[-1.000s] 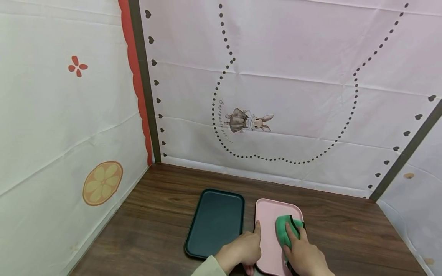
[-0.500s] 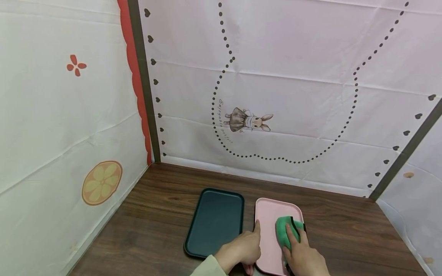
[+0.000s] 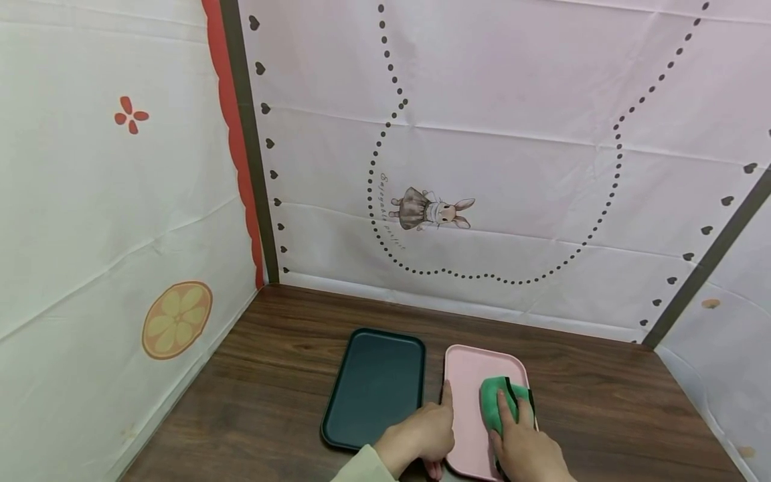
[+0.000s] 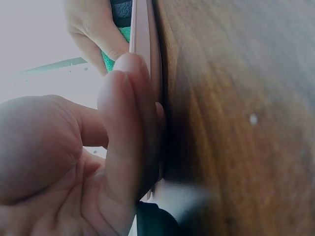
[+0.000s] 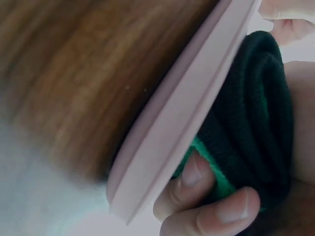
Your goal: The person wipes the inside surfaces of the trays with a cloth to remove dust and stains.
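Note:
A pink rectangular tray point(image 3: 470, 375) lies on the wooden table. On its right half rests a bunched green cloth point(image 3: 492, 402) with black edging. My right hand point(image 3: 527, 448) grips the cloth from above, fingers spread over it in the head view. In the right wrist view, curled fingertips point(image 5: 231, 209) hold the cloth's folded dark part close to the tray rim point(image 5: 167, 128). My left hand point(image 3: 424, 432) is at the tray's left edge, its index finger straight along the rim. Its fingers point(image 4: 120, 118) show against the tray's side in the left wrist view.
A dark teal tray point(image 3: 376, 388) lies left of the pink one, with the left forearm near its lower right corner. Printed fabric walls point(image 3: 482, 201) stand behind and at both sides of the brown wooden table point(image 3: 277, 348).
The right hand and the green cloth shift very slightly on the pink tray. My left hand stays at the tray's left edge, and the head view moves a little.

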Motion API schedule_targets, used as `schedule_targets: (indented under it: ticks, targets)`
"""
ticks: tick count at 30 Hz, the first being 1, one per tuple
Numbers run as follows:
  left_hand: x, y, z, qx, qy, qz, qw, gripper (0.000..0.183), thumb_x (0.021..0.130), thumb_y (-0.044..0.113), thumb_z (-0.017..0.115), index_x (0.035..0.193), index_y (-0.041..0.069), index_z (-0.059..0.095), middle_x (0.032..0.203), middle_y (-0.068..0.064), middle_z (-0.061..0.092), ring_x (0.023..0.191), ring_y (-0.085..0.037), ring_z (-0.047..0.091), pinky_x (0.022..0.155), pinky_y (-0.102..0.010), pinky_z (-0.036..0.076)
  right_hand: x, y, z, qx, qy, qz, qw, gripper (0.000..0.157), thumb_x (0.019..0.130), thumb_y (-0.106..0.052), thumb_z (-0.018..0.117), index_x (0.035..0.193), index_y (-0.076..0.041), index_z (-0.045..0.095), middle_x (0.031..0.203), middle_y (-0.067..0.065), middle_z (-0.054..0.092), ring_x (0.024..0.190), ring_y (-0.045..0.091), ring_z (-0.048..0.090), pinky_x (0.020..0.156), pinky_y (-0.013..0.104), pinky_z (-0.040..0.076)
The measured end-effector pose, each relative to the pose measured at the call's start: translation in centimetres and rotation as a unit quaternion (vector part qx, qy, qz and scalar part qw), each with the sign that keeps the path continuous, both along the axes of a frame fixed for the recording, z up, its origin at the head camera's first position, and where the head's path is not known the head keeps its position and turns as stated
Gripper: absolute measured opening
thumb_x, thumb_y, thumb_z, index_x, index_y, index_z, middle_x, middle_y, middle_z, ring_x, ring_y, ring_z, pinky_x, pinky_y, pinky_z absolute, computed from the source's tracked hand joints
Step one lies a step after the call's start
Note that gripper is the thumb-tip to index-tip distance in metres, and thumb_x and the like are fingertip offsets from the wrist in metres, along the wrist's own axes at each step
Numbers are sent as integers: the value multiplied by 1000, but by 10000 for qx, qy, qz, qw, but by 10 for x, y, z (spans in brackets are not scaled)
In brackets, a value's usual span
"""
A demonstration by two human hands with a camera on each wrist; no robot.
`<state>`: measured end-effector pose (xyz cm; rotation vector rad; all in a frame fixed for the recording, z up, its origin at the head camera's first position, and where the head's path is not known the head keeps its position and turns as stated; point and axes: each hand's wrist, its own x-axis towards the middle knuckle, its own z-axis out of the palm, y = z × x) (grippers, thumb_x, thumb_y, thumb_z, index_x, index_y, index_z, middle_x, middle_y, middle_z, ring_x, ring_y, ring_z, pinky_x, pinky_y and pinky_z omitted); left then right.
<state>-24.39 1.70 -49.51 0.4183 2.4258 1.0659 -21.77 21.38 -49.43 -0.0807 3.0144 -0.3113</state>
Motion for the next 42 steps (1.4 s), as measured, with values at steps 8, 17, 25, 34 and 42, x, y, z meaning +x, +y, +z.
schedule_targets:
  ticks: [8, 17, 25, 34, 42]
  targets:
    - [-1, 0, -1, -48, -98, 25, 9999, 81, 97, -2, 53, 164, -6, 7, 48, -10, 61, 29, -11, 49, 33, -25, 42, -1, -5, 0, 27, 80, 67, 9999, 73, 99, -32, 65, 160, -4, 36, 152, 37, 37, 83, 44, 71, 58, 57, 55]
    - [-3, 0, -2, -66, -106, -6, 9999, 82, 98, -1, 53, 165, -3, 6, 51, -12, 63, 29, -11, 50, 34, -26, 43, -3, -6, 1, 89, 2, 128, 9999, 73, 99, -33, 65, 160, -4, 36, 149, 41, 38, 88, 50, 70, 60, 59, 55]
    - [-2, 0, 0, -60, -175, 4, 9998, 82, 98, 0, 53, 165, -3, 6, 55, -14, 64, 30, -11, 49, 33, -26, 42, -4, -10, 3, 76, 18, 87, 9999, 71, 98, -32, 65, 159, -5, 38, 148, 39, 41, 88, 48, 70, 61, 59, 56]
    - [-2, -1, -1, -25, -114, 26, 9999, 81, 98, 0, 53, 165, -4, 7, 52, -12, 63, 29, -11, 50, 32, -26, 41, -5, -13, 3, 77, 14, 88, 9999, 71, 98, -32, 65, 158, -4, 40, 150, 40, 40, 93, 49, 70, 65, 61, 56]
    - [-3, -1, -1, -14, -170, -8, 9999, 80, 99, 1, 53, 165, -3, 7, 55, -13, 64, 30, -11, 50, 33, -26, 42, -3, -19, 3, 19, 179, 98, 9998, 72, 97, -33, 65, 158, -5, 40, 151, 39, 41, 95, 51, 69, 67, 62, 56]
